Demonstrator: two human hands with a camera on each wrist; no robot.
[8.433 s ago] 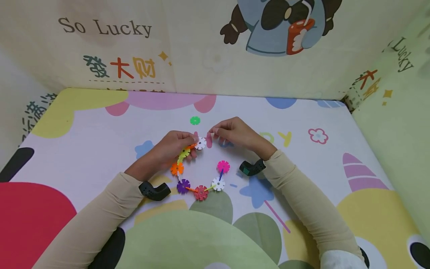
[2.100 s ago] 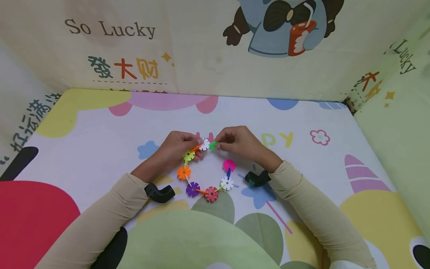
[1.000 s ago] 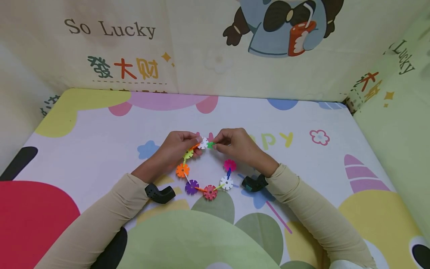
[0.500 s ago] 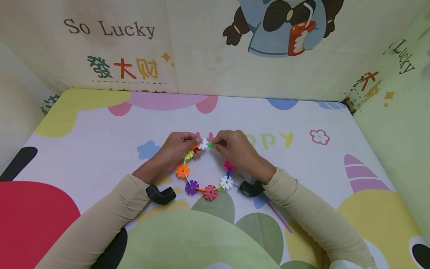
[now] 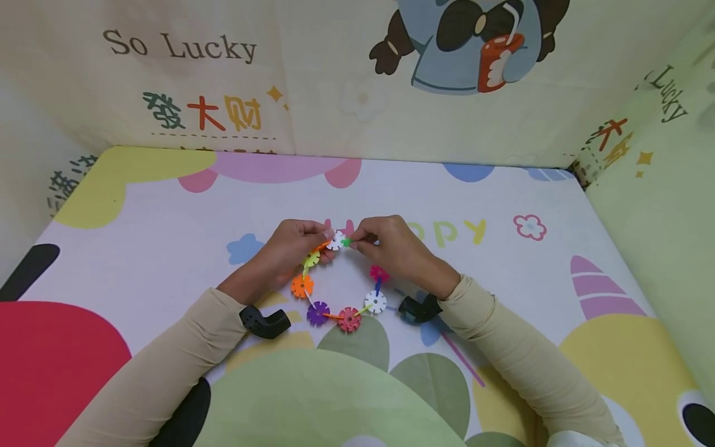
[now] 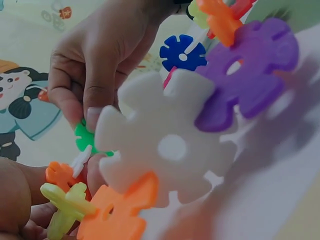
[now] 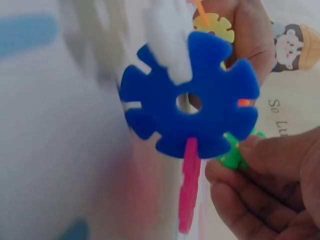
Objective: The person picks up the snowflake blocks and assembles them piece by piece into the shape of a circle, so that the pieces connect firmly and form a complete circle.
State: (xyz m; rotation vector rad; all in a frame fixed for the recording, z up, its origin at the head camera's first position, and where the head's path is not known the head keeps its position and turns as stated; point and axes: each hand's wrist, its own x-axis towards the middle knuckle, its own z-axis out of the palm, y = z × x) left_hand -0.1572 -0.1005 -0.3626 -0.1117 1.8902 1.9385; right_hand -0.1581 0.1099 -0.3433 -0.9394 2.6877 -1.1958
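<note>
A curved chain of slotted plastic snowflake discs hangs between both hands. My left hand (image 5: 290, 251) pinches its upper end at a white disc (image 5: 337, 241). Between thumb and fingers of my right hand (image 5: 393, 245) is a green disc (image 5: 346, 243), its edge right at the white one; fingertips partly cover it. From there the chain runs down through yellow, orange (image 5: 302, 286), purple (image 5: 318, 313) and red (image 5: 349, 320) discs, then up to another white disc (image 5: 375, 302). A blue disc (image 7: 155, 112) and a pink disc (image 7: 189, 192) form the other end, below my right hand.
The table (image 5: 268, 205) has a cover printed with coloured shapes and letters. A printed cloth wall (image 5: 324, 118) stands along its far edge, another (image 5: 653, 205) at the right. Black wrist cameras sit on both wrists.
The green disc lay on the table beyond the hands; my right hand has picked it up and brought it to the white disc. Lately the right hand edged left, overlapping the pink disc.
</note>
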